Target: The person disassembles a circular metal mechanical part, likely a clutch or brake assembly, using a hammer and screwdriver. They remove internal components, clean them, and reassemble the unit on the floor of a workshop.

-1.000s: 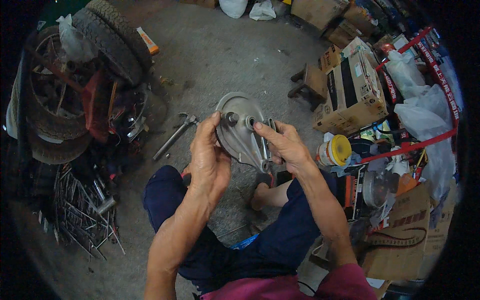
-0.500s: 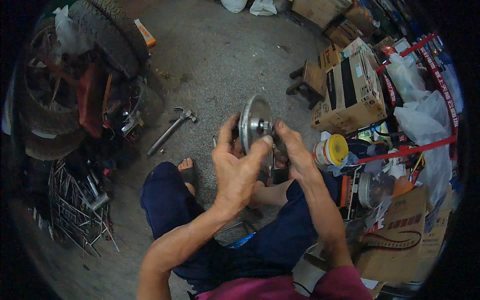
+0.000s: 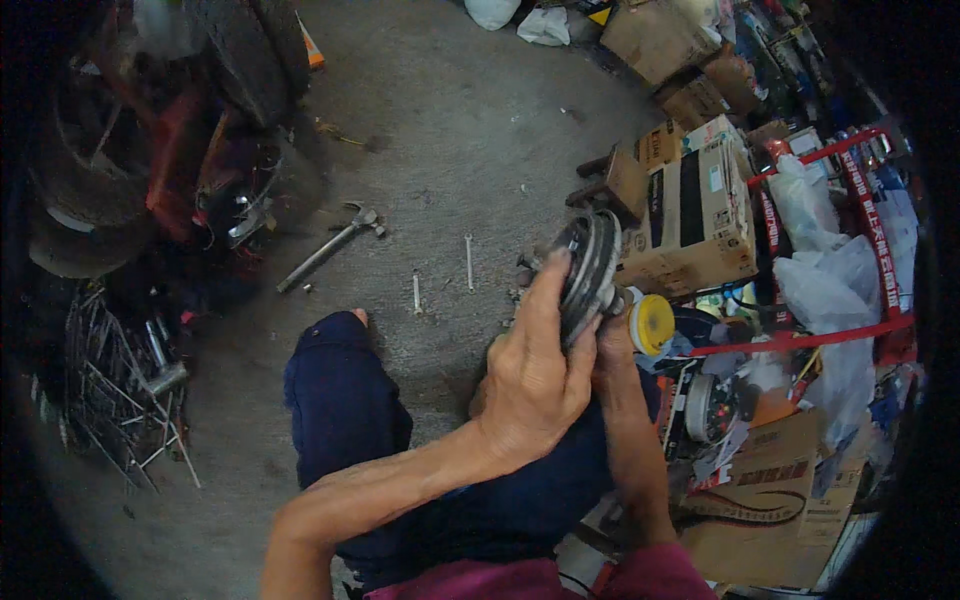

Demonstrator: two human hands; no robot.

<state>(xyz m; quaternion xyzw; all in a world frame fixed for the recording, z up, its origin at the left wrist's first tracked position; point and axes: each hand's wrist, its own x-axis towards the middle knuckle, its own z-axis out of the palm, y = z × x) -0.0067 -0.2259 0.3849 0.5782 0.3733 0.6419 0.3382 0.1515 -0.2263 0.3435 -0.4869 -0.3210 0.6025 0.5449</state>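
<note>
A round, greasy metal brake drum (image 3: 596, 265) is tilted on edge in front of my right knee, above the floor. My left hand (image 3: 535, 375) is closed on its near side, fingers laid along the dark face and rim. My right hand (image 3: 615, 345) supports it from the lower right; its fingers are mostly hidden behind the drum and the left hand. Small dark parts stick out on the drum's left side, too blurred to name. On the floor to the left lie a claw hammer (image 3: 335, 248) and two small spanners, one longer (image 3: 469, 262) and one shorter (image 3: 417, 293).
Tyres and a red metal part (image 3: 178, 165) crowd the left side, above a heap of thin metal rods (image 3: 120, 390). To the right stand a small wooden stool (image 3: 612, 185), a large cardboard box (image 3: 690, 215), a yellow-lidded tub (image 3: 652, 325) and a red-framed rack (image 3: 800, 335) with plastic bags.
Both hands have carried the brake drum to the right and turned it over, so its dark side faces my left hand. The spanners on the floor have come into plain view.
</note>
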